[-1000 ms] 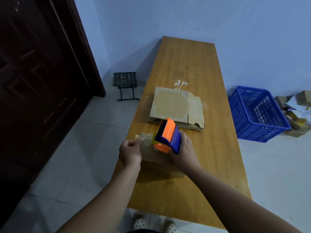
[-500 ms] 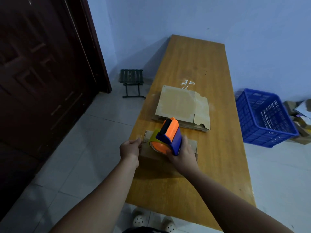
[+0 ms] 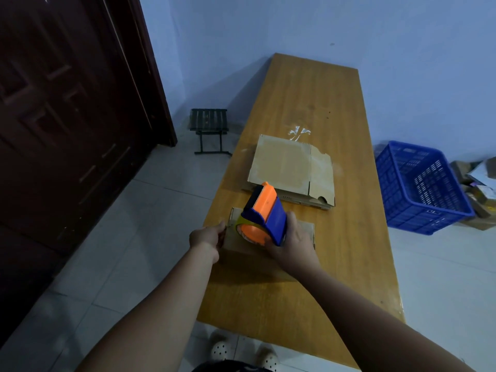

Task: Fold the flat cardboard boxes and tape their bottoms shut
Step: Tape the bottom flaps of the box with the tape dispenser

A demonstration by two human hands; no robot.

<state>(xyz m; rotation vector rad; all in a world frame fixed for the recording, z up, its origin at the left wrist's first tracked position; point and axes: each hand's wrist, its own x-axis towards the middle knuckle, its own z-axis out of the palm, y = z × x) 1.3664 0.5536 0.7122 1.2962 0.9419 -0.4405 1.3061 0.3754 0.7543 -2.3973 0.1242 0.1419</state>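
Taping box bottom, tape could go on skewed.
My right grip (image 3: pixel 291 237) wraps the tape dispenser (image 3: pixel 264 214); left grip (image 3: pixel 208 234) pinches the folded box (image 3: pixel 268 249) edge beside it; box may slide if I pull.

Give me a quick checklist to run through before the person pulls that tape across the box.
1. Left hand pinning the left edge of the box: ok.
2. Right hand gripping the tape dispenser: ok.
3. Dispenser resting on the box top: ok.
4. Tape end stuck down on the box: cannot tell, hidden by the hands.
5. Box fully on the table: ok.
6. Stack of flat cardboard clear of the tape path: ok.
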